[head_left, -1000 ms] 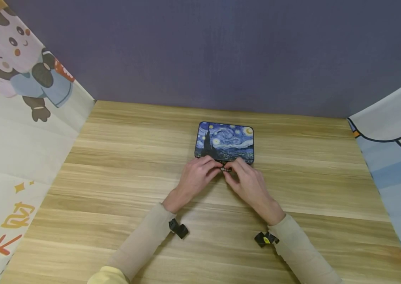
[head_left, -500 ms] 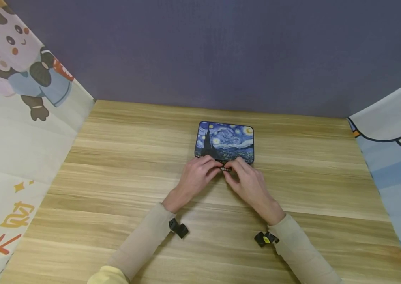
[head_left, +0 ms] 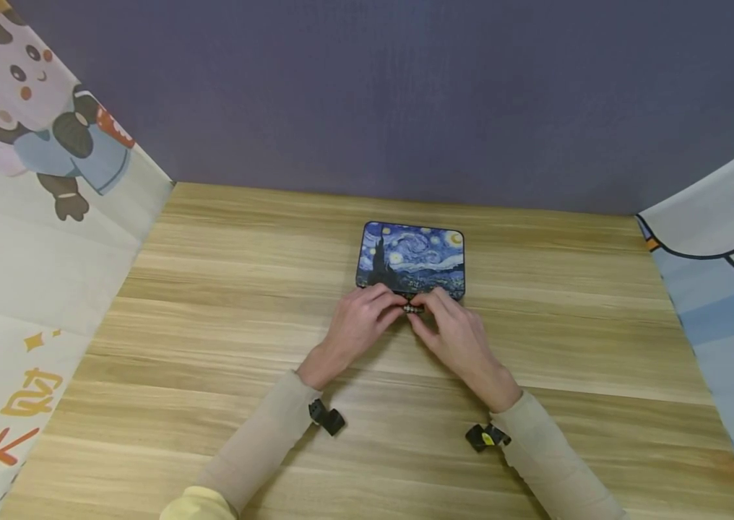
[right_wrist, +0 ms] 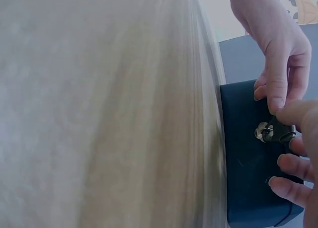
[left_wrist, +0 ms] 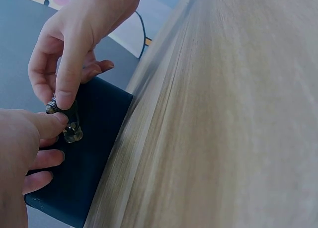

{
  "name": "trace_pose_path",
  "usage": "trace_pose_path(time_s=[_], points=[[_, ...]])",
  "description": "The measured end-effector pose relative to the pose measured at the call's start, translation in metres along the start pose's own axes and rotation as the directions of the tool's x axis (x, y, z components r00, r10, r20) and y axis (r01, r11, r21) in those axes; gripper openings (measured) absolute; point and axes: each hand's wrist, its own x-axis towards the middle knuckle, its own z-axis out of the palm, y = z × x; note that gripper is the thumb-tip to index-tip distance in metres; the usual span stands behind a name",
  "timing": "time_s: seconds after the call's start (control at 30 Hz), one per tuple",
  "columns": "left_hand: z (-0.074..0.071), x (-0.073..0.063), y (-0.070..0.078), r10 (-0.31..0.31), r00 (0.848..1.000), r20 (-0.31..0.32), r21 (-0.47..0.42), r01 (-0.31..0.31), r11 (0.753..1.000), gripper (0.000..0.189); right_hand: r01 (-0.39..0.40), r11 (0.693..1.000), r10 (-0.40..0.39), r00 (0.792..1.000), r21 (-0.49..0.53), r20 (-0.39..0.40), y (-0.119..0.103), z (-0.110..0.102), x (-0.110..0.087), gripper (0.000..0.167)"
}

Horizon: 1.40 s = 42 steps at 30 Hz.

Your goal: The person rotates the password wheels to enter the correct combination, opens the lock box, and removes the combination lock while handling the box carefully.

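Note:
A box point(head_left: 412, 258) with a starry night painting on its lid lies on the table, its lid down. In both wrist views its dark front wall point(left_wrist: 82, 173) carries a metal clasp point(right_wrist: 261, 132). At the clasp is a small dark padlock point(head_left: 412, 309) with a banded row that looks like number dials. My left hand point(head_left: 357, 321) pinches it from the left between thumb and fingers. From the right, my right hand point(head_left: 458, 332) pinches it too, thumb and forefinger nearly meeting the left hand's. The fingers partly hide the padlock and clasp.
The wooden table point(head_left: 243, 289) extends all round the box. A dark blue wall point(head_left: 406, 101) rises behind it. Printed cartoon sheets point(head_left: 48, 267) flank the table. Black wrist cameras point(head_left: 328, 417) sit at both sleeves.
Hands and box hold nearly the same places. The fingers on the padlock shift only very slightly, and the banded row shows a little differently.

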Motion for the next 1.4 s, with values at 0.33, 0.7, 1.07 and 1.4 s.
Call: trace_pose_path(time_s=[0.33, 0.7, 1.07, 1.4], points=[[-0.0014, 0.0007, 0.0016, 0.001, 1.0, -0.003, 0.016, -0.001, 1.0, 0.013, 0.022, 1.0, -0.022, 1.0, 0.0, -0.016, 0.0001, 0.0, -0.0006, 0.028], [-0.001, 0.0001, 0.0018, -0.003, 1.0, -0.007, 0.013, 0.003, 1.0, 0.013, 0.018, 1.0, -0.018, 1.0, -0.016, -0.008, -0.002, -0.0013, 0.0001, 0.029], [-0.0011, 0.0014, 0.0026, -0.011, 1.0, -0.008, 0.008, 0.011, 1.0, 0.012, 0.014, 1.0, -0.014, 1.0, -0.007, -0.014, -0.0009, -0.0014, 0.0013, 0.029], [-0.0013, 0.0013, 0.0022, -0.016, 1.0, -0.003, 0.002, 0.016, 1.0, 0.013, 0.014, 1.0, -0.014, 1.0, -0.005, -0.013, -0.0016, -0.0019, 0.002, 0.027]])
